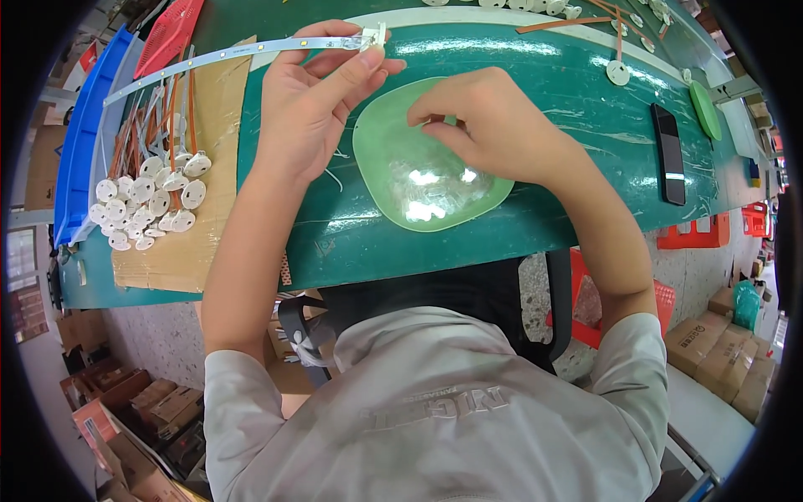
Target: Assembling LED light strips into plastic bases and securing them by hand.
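My left hand (308, 113) is raised over the far part of the table. Between its thumb and fingers is the end of an LED strip (226, 55), where a white end cap (375, 36) sits. The strip runs out to the left, dotted with small yellow LEDs. Over a shallow green dish (373, 171), my right hand (498, 121) is bent with thumb and forefinger drawn together; whatever they may pinch is too small to make out. The dish's bottom gleams, and its contents are hard to tell.
Left, a pile of strips with white round caps (150, 197) lies on cardboard (222, 167), beside a blue tray (84, 142) and a red basket (170, 33). Right, a phone (668, 155) and another green dish (705, 110). More capped strips (617, 73) lie along the far side.
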`<action>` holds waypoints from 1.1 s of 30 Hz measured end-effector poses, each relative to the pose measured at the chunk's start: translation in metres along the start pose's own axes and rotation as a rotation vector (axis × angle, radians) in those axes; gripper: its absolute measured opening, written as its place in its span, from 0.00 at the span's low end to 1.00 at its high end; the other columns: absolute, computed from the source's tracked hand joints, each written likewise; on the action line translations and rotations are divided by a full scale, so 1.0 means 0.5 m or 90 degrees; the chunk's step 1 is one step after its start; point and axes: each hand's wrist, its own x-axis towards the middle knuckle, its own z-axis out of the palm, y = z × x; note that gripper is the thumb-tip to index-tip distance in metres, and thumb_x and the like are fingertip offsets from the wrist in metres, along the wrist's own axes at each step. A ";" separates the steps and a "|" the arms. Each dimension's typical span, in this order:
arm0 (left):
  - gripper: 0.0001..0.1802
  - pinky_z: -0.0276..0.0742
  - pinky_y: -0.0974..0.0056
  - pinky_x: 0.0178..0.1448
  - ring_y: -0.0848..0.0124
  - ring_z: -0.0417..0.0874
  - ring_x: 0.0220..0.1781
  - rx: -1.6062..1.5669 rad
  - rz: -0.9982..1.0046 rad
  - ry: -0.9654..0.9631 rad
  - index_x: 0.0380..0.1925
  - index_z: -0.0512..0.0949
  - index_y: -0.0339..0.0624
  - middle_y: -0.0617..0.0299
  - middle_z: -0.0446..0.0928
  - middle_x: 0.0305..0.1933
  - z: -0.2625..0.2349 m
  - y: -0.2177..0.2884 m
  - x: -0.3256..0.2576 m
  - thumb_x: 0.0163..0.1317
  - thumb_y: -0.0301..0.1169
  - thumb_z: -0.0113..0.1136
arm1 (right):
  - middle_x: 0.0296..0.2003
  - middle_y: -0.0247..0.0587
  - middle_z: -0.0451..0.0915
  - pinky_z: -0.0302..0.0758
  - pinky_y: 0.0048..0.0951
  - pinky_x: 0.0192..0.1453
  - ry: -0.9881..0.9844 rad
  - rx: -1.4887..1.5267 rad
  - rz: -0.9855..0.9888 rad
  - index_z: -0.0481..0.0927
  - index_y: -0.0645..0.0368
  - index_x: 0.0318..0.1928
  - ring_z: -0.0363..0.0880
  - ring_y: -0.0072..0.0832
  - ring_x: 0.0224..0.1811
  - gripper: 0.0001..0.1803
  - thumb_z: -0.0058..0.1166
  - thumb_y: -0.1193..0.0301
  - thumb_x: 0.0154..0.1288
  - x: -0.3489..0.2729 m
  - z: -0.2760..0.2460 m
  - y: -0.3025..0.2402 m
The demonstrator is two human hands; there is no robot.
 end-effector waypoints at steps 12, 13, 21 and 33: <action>0.18 0.84 0.69 0.51 0.60 0.84 0.50 0.060 -0.006 -0.017 0.51 0.71 0.37 0.45 0.78 0.54 -0.006 0.000 0.002 0.62 0.21 0.62 | 0.31 0.45 0.81 0.77 0.33 0.42 -0.154 0.076 -0.012 0.81 0.63 0.37 0.81 0.38 0.35 0.16 0.69 0.72 0.46 -0.005 0.006 -0.014; 0.18 0.84 0.69 0.51 0.60 0.84 0.50 0.070 -0.006 -0.024 0.52 0.71 0.37 0.45 0.78 0.54 -0.007 0.000 0.001 0.62 0.22 0.63 | 0.30 0.45 0.81 0.78 0.32 0.41 -0.173 0.090 0.008 0.81 0.63 0.37 0.81 0.36 0.34 0.15 0.69 0.72 0.46 -0.003 0.007 -0.013; 0.18 0.83 0.57 0.54 0.64 0.82 0.48 -0.317 0.272 -0.464 0.49 0.69 0.38 0.53 0.77 0.48 -0.039 -0.073 0.060 0.60 0.17 0.61 | 0.25 0.42 0.81 0.78 0.27 0.35 -0.104 0.096 0.069 0.82 0.64 0.33 0.81 0.31 0.27 0.07 0.65 0.77 0.52 0.003 -0.006 -0.006; 0.19 0.82 0.56 0.55 0.63 0.82 0.48 -0.012 -0.040 0.050 0.50 0.69 0.39 0.53 0.77 0.49 0.016 0.009 -0.006 0.60 0.18 0.62 | 0.31 0.33 0.83 0.77 0.22 0.37 -0.013 0.257 0.047 0.83 0.63 0.33 0.80 0.21 0.31 0.03 0.62 0.77 0.59 0.007 -0.027 0.002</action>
